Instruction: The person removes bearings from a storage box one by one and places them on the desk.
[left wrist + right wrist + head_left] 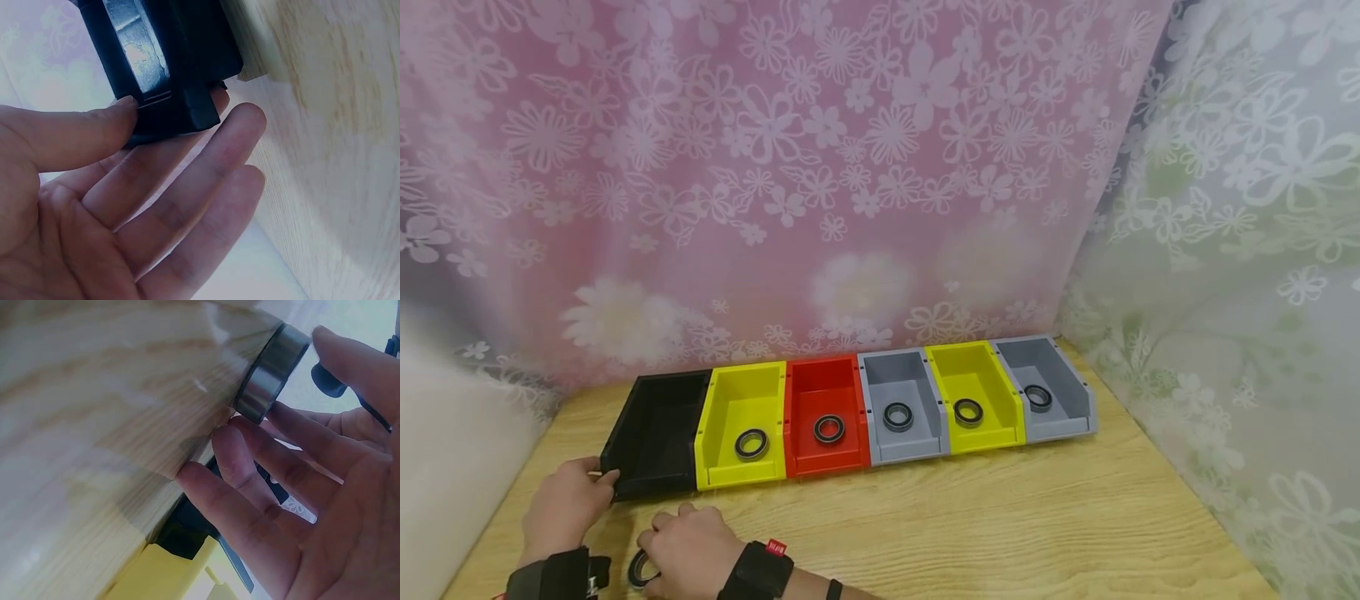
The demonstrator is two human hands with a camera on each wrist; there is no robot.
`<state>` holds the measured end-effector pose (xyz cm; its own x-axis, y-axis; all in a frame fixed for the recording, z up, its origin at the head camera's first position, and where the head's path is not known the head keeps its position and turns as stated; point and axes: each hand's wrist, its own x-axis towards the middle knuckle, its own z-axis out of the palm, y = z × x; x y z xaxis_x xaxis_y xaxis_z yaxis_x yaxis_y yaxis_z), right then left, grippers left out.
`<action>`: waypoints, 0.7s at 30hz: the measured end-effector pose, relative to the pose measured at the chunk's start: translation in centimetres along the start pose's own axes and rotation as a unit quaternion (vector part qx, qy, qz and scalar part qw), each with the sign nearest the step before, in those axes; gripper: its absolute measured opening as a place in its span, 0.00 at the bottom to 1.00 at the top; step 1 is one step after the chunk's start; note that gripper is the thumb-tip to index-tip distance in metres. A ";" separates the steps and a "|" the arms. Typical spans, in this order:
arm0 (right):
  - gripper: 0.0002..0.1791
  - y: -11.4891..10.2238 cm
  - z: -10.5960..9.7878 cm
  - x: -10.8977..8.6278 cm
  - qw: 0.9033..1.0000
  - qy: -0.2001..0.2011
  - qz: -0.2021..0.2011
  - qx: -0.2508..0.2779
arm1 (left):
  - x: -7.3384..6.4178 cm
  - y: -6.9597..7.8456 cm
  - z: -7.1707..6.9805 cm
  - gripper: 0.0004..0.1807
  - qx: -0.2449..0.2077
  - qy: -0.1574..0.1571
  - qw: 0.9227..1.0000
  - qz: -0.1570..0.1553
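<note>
My left hand [561,508] pinches the front left corner of the black bin [658,437], thumb on the wall and fingers beneath, as the left wrist view shows. The black bin ends the row on the left and holds nothing visible. In front of it, my right hand [692,550] has its thumb and fingertips at opposite sides of a ball bearing [272,374], a steel ring with a dark face. From the head, only the left part of this bearing [638,570] shows, the hand covering the rest.
To the right of the black bin run a yellow bin [741,475], a red bin [827,461], a grey bin [910,452], another yellow bin [988,440] and another grey bin [1060,428], each with one bearing inside. Floral curtains [865,167] hang behind the wooden table [1000,525].
</note>
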<state>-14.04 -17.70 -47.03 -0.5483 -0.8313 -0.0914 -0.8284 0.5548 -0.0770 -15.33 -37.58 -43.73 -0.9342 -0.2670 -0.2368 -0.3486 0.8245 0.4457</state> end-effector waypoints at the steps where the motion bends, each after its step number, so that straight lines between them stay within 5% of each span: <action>1: 0.19 0.0 0.0 0.0 1.000 -0.001 0.002 0.001 | 0.0 0.0 0.0 0.28 0.001 0.000 1.000 0.000; 10: 0.18 0.2 -0.7 -0.3 0.999 0.026 0.001 0.043 | -0.1 0.0 0.1 0.28 0.007 0.014 1.000 0.005; 21: 0.26 3.5 -5.2 -1.9 0.981 0.158 0.014 0.110 | -0.2 0.3 0.3 0.26 0.005 0.041 0.999 0.016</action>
<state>-16.44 -14.33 -41.96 -0.6067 -0.7656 0.2140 -0.7873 0.5417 -0.2943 -15.21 -37.12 -43.82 -0.9482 -0.2792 -0.1515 -0.3176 0.8386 0.4426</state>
